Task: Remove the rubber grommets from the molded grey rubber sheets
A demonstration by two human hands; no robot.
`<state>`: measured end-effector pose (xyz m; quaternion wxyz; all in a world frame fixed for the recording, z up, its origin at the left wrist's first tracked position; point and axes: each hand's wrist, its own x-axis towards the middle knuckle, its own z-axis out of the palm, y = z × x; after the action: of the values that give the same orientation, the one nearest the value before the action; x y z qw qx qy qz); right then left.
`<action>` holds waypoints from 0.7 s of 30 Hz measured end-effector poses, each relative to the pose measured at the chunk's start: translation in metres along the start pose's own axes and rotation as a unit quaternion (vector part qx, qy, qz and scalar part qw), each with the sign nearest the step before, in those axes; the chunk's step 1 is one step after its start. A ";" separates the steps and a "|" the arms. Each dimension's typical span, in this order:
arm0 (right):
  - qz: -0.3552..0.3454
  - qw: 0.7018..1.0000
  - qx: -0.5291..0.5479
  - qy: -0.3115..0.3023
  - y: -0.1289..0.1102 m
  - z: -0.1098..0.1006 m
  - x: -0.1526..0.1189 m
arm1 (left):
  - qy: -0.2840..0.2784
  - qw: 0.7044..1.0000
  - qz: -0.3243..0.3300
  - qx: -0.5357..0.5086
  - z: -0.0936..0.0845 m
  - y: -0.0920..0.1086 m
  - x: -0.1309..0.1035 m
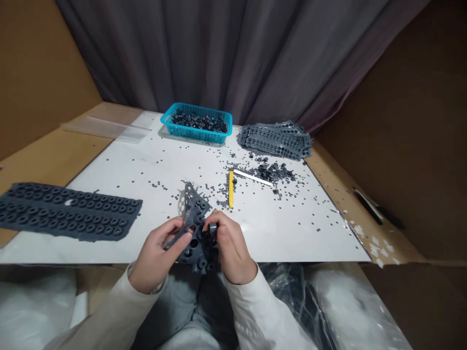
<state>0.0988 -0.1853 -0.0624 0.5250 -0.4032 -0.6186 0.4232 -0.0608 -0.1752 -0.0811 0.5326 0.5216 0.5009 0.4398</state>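
Near the table's front edge I hold a bent dark grey rubber sheet (195,245) covered with round holes and short tube-shaped parts. My left hand (160,250) is closed on its left side, thumb across the face. My right hand (231,245) is closed at the sheet's right side, with a small dark rubber ring (212,227) between thumb and fingers. Whether that ring is still joined to the sheet cannot be made out. Left of my hands lies a flat dark grey sheet (91,214) with rows of raised rings.
A blue basket (197,134) of small dark parts stands at the back. Stacked punched sheets (275,141) lie back right, with a pile of loose rings (275,171) before them. A yellow stick (231,189) and white strip (253,177) lie among scattered discs. Cardboard walls (401,121) flank the table.
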 end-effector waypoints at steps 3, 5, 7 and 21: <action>-0.008 1.000 -0.015 -0.010 -0.003 -0.001 -0.001 | 0.025 0.999 -0.023 -0.013 -0.003 -0.005 0.002; -0.010 0.999 -0.031 -0.016 -0.004 -0.002 -0.001 | 0.029 0.998 -0.037 -0.042 -0.005 -0.010 0.003; -0.017 0.998 -0.050 -0.023 -0.006 -0.004 0.000 | 0.024 0.997 -0.041 -0.068 -0.005 -0.014 0.006; -0.081 0.978 -0.161 -0.101 -0.021 -0.025 0.036 | 0.019 0.992 -0.066 -0.109 -0.001 -0.023 0.011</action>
<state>0.1181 -0.1550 -0.0293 0.4203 -0.3862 -0.7593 0.3127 -0.0615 -0.1658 -0.1048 0.6048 0.4178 0.4934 0.4650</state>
